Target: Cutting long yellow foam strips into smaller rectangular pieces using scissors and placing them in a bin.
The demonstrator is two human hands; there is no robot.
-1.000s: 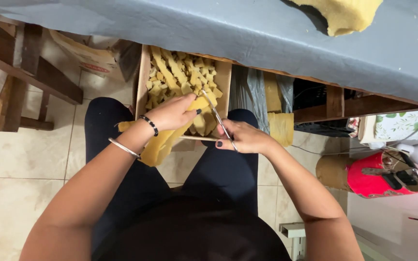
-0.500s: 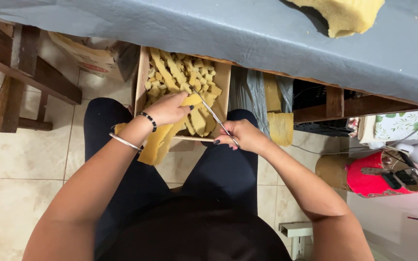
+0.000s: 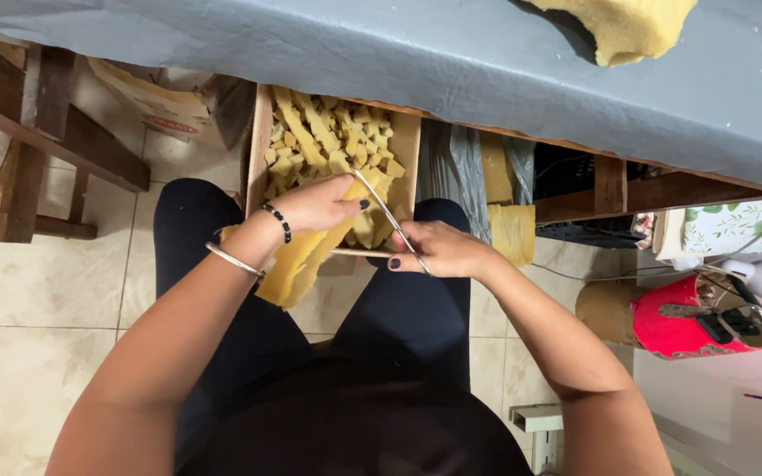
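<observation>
Dark clothes, beaded and metal bracelets (image 3: 235, 261)

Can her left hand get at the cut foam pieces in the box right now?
Probably yes. The left hand hovers right at the box of foam pieces, nothing between, though it is gripping a foam strip that the scissors are cutting.
</observation>
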